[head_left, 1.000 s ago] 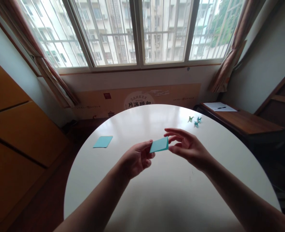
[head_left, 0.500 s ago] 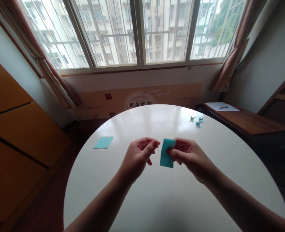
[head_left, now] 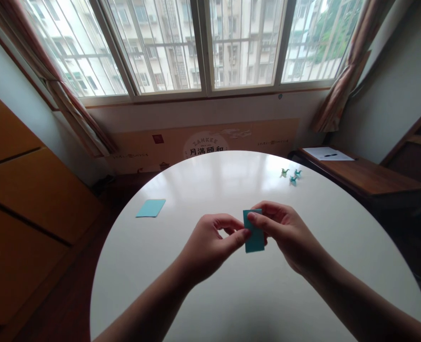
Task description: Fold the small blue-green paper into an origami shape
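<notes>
A teal piece of origami paper (head_left: 254,241), folded into a narrow upright rectangle, is held up above the white table between both hands. My left hand (head_left: 215,242) pinches its left edge, thumb in front and fingers behind. My right hand (head_left: 283,228) grips it from the upper right, its thumb pressed on the front face and its fingers mostly hidden behind. Off to the left, a light teal square of paper (head_left: 151,208) lies flat on the table. Toward the back right sit three small folded paper cranes, one green crane (head_left: 284,172) and two teal cranes (head_left: 293,180).
The round white table (head_left: 182,294) fills the middle of the view. Beyond its right edge stands a wooden side table (head_left: 381,175) bearing a white sheet (head_left: 326,154) and a pen. An orange-brown cabinet (head_left: 25,209) is at the left, and a barred window is behind.
My left hand has moved right and closed on the paper's left edge. My right thumb has shifted higher on the paper, which now sits slightly lower and further right.
</notes>
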